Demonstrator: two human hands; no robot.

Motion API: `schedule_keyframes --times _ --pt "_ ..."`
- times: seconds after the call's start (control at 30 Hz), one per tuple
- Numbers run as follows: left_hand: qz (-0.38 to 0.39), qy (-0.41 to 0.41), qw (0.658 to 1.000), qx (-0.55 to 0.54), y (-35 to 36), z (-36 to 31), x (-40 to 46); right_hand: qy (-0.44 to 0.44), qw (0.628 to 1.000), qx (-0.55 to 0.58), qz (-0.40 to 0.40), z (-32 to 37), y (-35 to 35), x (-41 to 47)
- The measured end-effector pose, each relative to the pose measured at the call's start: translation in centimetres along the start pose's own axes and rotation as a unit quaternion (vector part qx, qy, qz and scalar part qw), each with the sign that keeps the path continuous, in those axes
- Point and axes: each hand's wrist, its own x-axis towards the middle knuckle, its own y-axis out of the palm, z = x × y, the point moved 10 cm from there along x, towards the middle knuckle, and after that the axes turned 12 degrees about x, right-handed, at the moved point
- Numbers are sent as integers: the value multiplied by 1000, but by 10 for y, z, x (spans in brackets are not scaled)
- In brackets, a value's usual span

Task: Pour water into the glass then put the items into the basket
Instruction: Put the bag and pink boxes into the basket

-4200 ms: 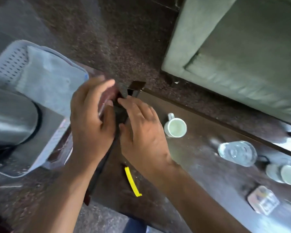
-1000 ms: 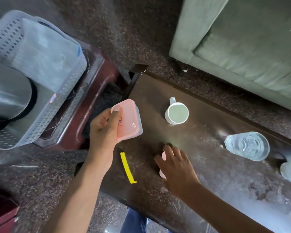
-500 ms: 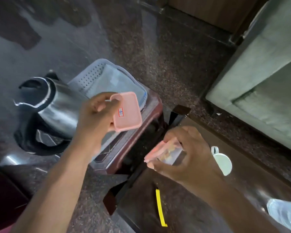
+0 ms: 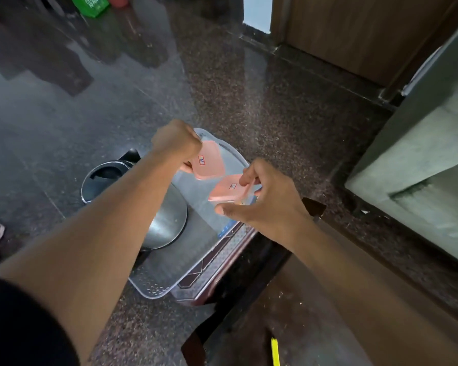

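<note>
A pale perforated plastic basket (image 4: 167, 280) sits on a low reddish stool, with a steel kettle (image 4: 159, 223) lying in its near part. My left hand (image 4: 176, 143) is over the basket's far end, shut on a small pink-lidded container (image 4: 208, 163). Just to its right, my right hand (image 4: 270, 204) holds a second pink-lidded container (image 4: 226, 191) above the basket, pinched between thumb and fingers. Both containers hang in the air, close together. The glass and the water bottle are out of view.
The dark wooden table (image 4: 328, 326) lies at the lower right with a yellow strip (image 4: 275, 351) on it. A green sofa (image 4: 421, 180) stands at the right. Polished granite floor surrounds the stool; a green box (image 4: 93, 5) stands far back.
Both hands have carried the two pink-lidded containers further left and forward, from beside the basket to above it. The view has swung away from the table toward the basket.
</note>
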Motion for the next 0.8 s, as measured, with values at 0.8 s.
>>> schedule_keyframes --times 0.8 --pt "-40 98 845 524 12 2 61 -116 940 -220 234 -32 131 66"
